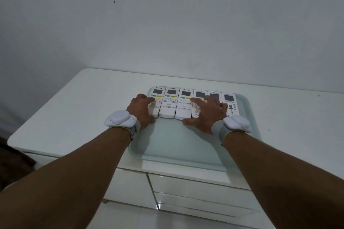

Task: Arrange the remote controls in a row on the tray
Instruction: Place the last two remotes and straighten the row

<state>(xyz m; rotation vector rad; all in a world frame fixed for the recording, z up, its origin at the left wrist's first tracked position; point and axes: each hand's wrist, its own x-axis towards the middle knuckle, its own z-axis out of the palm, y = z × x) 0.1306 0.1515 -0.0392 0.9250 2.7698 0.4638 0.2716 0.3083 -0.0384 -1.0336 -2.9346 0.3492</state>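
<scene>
Several white remote controls lie side by side in a row across the far part of a pale green tray (176, 141). My left hand (140, 109) grips the leftmost remote control (157, 93), fingers on its buttons and thumb at its near end. The second remote (169, 104) and third remote (184, 106) lie uncovered. My right hand (206, 115) lies flat with spread fingers over the fourth remote (200, 94) and fifth remote (214, 95), thumb by the third's near end. The sixth remote (230, 102) sits at the right end.
The tray rests on a white cabinet top (83, 108) against a plain wall, with drawers (186, 186) below the front edge. Each wrist carries a white strapped device (120, 121). Something dark lies at the far left, below the cabinet.
</scene>
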